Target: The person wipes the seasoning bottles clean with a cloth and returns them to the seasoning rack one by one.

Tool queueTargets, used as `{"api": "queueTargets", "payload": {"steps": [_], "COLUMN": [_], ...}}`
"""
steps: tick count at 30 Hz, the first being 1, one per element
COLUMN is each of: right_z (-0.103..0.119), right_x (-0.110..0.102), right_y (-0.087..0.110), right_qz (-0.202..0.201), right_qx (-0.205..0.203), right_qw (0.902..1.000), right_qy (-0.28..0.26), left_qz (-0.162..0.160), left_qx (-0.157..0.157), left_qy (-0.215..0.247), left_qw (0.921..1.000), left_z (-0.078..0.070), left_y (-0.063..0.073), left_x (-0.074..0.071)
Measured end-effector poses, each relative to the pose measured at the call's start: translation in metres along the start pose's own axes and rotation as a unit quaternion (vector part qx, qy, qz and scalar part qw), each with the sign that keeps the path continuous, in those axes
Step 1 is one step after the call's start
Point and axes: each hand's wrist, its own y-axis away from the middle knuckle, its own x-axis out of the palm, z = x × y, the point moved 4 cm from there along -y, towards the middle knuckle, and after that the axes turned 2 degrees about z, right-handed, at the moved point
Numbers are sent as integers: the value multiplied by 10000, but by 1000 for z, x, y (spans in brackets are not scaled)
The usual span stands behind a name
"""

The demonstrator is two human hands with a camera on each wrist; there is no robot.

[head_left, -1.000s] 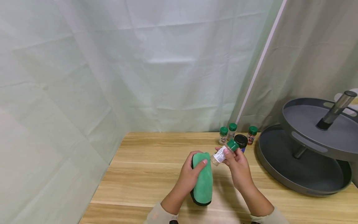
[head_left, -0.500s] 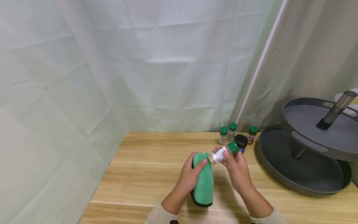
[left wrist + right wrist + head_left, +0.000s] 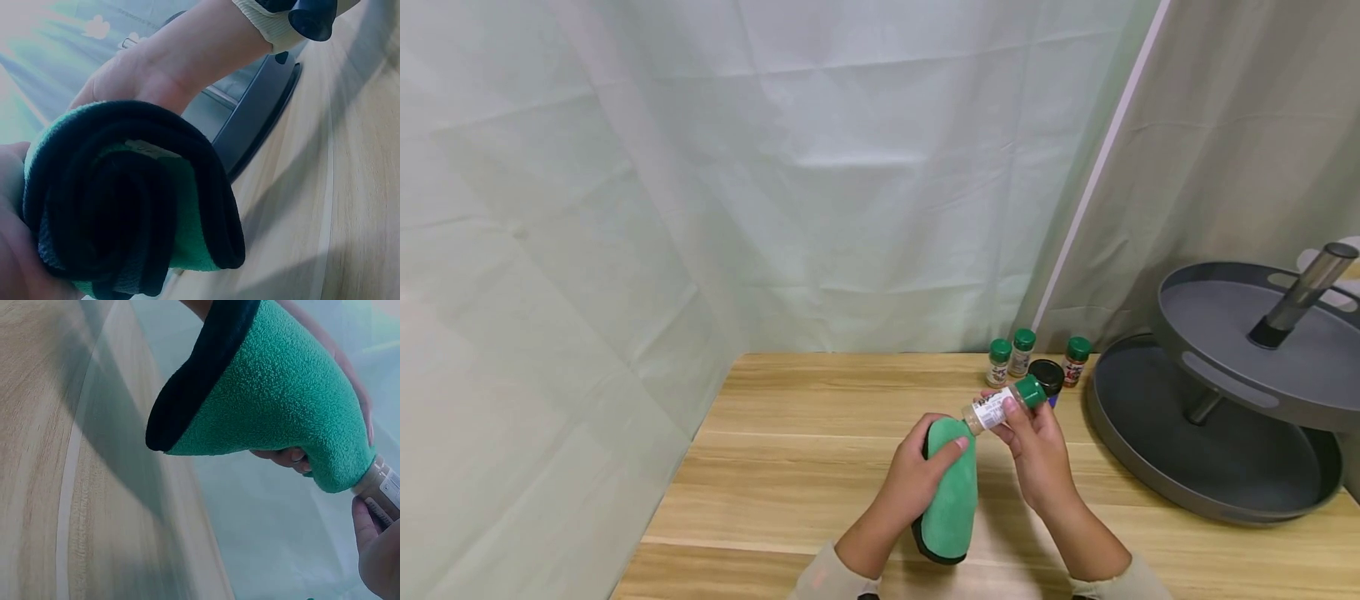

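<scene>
My left hand (image 3: 917, 473) grips a rolled green cloth (image 3: 953, 500) with black edging, thumb across its front. The left wrist view looks into the cloth's coiled end (image 3: 131, 206). My right hand (image 3: 1037, 454) holds a spice jar (image 3: 992, 410) with a green cap and white label, tilted so its base points at the cloth. In the right wrist view the upper end of the terry cloth (image 3: 294, 394) meets the base of the jar (image 3: 381, 484). Both things are held above the wooden table (image 3: 790, 467).
Behind the right hand stand a black-lidded jar (image 3: 1047, 377) and several green-capped spice jars (image 3: 998, 362), one (image 3: 1076, 362) with red contents. A dark grey two-tier round tray (image 3: 1210, 492) with a metal post occupies the right side. Curtains hang behind the table's back edge.
The spice jar has tipped nearer to horizontal, and its base now meets the cloth. My left hand and the cloth have shifted slightly right and toward me.
</scene>
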Motion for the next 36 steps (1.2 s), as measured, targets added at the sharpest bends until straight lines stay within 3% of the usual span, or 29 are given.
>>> {"api": "queueTargets", "payload": {"steps": [8,18,26,36], "right_z": [-3,-3,1,0], "right_x": [-1,3,4,0], "right_y": [-1,2,4,1], "right_qz": [-35,149,281,28], "right_qx": [166,105,-25,-10], "right_qw": [9998,9998,9996,10000], "right_qy": [49,16,2,53], "left_qz": [-127,-389,-222,107], "left_qx": [68,86,-52,-63], "left_qy": [-119,97,138,-6], "left_qw": [9998,9992,9996,9999], "left_z": [-3,-3,0,1], "left_y": [-1,-3,-2,1], "left_x": [-5,-14,-10,1]}}
